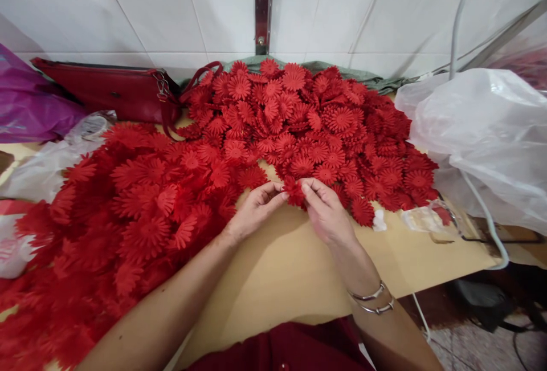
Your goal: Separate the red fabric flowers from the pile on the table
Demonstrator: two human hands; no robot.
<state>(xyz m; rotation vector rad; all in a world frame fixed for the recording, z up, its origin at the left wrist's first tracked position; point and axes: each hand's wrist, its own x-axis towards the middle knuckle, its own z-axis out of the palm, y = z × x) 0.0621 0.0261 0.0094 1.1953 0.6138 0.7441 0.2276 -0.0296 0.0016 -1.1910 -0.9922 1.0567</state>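
Note:
Between my two hands is a small red artificial flower piece [293, 191], held just above the wooden table [277, 268]. My left hand [260, 207] pinches its left edge between thumb and fingers. On the other side, the fingertips of my right hand [325, 209] are closed on its right edge. Behind the hands rises a heap of small red flower pieces [299, 126]. Larger, thinner red petal pieces [145, 234] lie in a loose pile to the left, reaching past my left forearm.
A red handbag [111, 89] and a purple plastic bag [34, 97] stand at the back left, near a tape roll [92, 126]. White plastic bags [499, 137] bulge on the right beside a grey cable [482, 206]. A tiled wall [205, 6] closes the back.

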